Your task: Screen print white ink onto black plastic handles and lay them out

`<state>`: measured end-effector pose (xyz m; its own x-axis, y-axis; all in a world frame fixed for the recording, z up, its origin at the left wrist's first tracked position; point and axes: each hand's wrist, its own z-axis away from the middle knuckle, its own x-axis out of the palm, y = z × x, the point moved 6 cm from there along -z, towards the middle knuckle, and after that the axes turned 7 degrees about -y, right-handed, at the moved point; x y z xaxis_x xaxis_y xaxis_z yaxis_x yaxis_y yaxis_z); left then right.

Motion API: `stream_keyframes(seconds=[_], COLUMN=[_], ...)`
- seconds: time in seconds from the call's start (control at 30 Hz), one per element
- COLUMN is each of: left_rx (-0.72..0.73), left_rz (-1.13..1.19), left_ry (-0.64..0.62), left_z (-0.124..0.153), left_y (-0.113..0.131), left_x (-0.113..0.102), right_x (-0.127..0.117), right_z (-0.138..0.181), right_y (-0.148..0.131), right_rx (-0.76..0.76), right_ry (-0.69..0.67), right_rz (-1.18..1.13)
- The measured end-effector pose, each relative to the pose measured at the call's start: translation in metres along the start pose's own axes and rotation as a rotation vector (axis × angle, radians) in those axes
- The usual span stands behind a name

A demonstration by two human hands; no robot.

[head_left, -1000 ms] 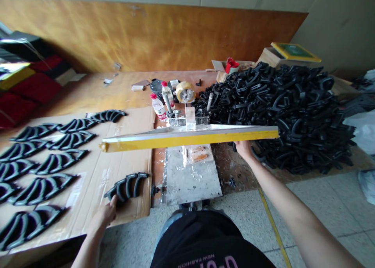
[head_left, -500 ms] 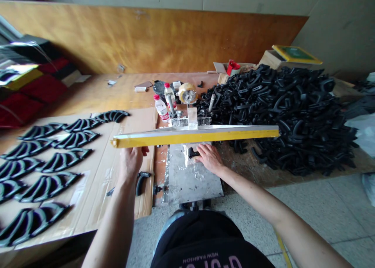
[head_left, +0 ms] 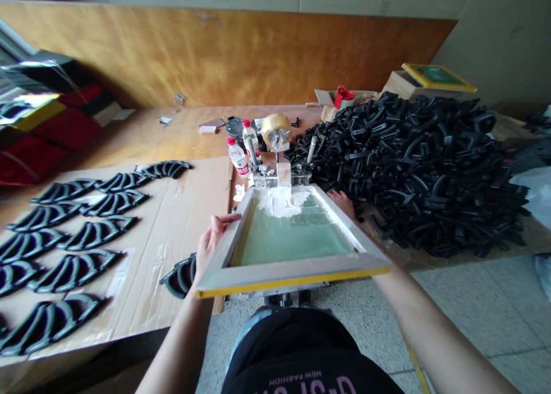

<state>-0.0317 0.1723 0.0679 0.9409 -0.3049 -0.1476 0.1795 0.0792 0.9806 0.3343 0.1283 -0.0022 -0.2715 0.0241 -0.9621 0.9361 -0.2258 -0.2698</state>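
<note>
A silk-screen frame (head_left: 297,269) with green mesh and a yellow-taped front edge lies tilted low before me, hinged at its far end. White paste (head_left: 284,203) is smeared on the far part of the mesh. My left hand (head_left: 210,239) is at the frame's left rail, fingers over its edge, gripping it. Beyond the right rail, my right hand (head_left: 343,203) is beside the pile of black plastic parts (head_left: 413,170), its fingers loosely apart and partly hidden. The frame covers the metal plate and the black part on it.
Rows of black curved parts (head_left: 73,270) lie on a cardboard sheet (head_left: 172,210) at left; a small group (head_left: 181,276) sits near my left wrist. Two red-capped bottles (head_left: 238,157) and a tape roll (head_left: 275,131) stand behind the frame. Another yellow-edged screen (head_left: 439,76) rests on a box.
The screen frame has swung down from edge-on to nearly flat. My left hand has moved to its left rail. My right hand has left the black part on the plate and moved right toward the pile.
</note>
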Motion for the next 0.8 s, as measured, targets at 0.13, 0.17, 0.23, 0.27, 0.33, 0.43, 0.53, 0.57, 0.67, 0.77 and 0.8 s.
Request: stream_keyframes(seconds=[0.13, 0.17, 0.23, 0.27, 0.33, 0.43, 0.53, 0.57, 0.67, 0.77, 0.8], left_rx=[-0.134, -0.167, -0.228, -0.247, -0.253, -0.246, -0.259, -0.263, -0.26, -0.25, -0.248], left_rz=[-0.066, -0.062, -0.076, -0.095, -0.146, -0.152, -0.109, -0.102, -0.098, -0.096, -0.094], left_ry=[-0.116, -0.128, -0.134, -0.132, -0.125, -0.145, -0.179, -0.182, -0.177, -0.17, -0.167], left_z=[0.019, 0.021, 0.022, 0.021, 0.017, 0.013, 0.011, 0.011, 0.011, 0.012, 0.012], left_y=[-0.048, -0.062, -0.089, -0.101, -0.119, -0.136, -0.144, -0.146, -0.146, -0.141, -0.139], left_x=[0.006, 0.009, 0.013, 0.015, 0.018, 0.02, 0.021, 0.021, 0.021, 0.021, 0.021], right_x=[-0.037, -0.043, -0.045, -0.04, -0.024, 0.002, 0.013, 0.013, 0.01, 0.006, 0.006], right_z=[-0.012, -0.018, -0.031, -0.038, -0.052, -0.056, -0.031, -0.019, 0.016, 0.024, 0.021], right_y=[-0.005, -0.024, -0.07, -0.09, -0.119, -0.131, -0.132, -0.133, -0.14, -0.14, -0.138], right_rx=[0.075, -0.016, -0.229, -0.3, -0.363, -0.323, -0.391, -0.469, -0.731, -0.81, -0.781], right_ry=[0.273, 0.323, 0.314, 0.264, 0.115, -0.057, -0.093, -0.108, -0.2, -0.23, -0.196], right_rz=[-0.135, -0.148, -0.106, -0.068, 0.011, 0.095, 0.134, 0.132, 0.094, 0.058, 0.055])
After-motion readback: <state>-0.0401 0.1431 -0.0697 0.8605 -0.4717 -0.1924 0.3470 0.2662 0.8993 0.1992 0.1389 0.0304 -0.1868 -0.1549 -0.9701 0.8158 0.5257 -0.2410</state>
